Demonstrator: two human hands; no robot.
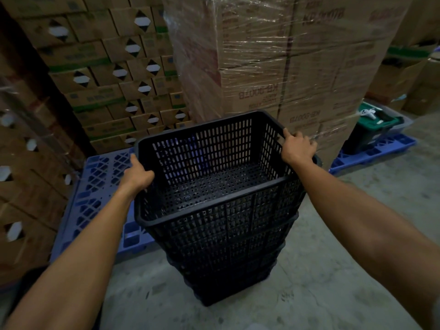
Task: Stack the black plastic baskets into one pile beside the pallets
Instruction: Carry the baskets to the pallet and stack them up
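Left hand [137, 175]: fingers curled over the left short rim of the top basket [215, 167], thumb lying along the rim's outer edge. Closed grip on the rim. Right hand [297, 146]: fingers wrapped over the right short rim of the same basket, thumb pointing along the rim toward its far corner. Closed grip as well. Both forearms extended, one on each side of the basket.

Top basket: black slotted plastic, empty, open side up, nested into the pile of black baskets [228, 260] under it. Rim appears slightly tilted relative to the rims below. Several nested rims show down the pile's near face; exact count cannot be told. Pile stands on the concrete floor [333, 282].

Relative to the pile: blue pallet [97, 184] just beside it on the left, partly bare. Shrink-wrapped cartons [273, 67] directly behind. Stacked cartons [107, 67] with diamond labels behind-left. Second blue pallet [376, 152] behind-right, carrying a dark bin with a green lid [373, 126].
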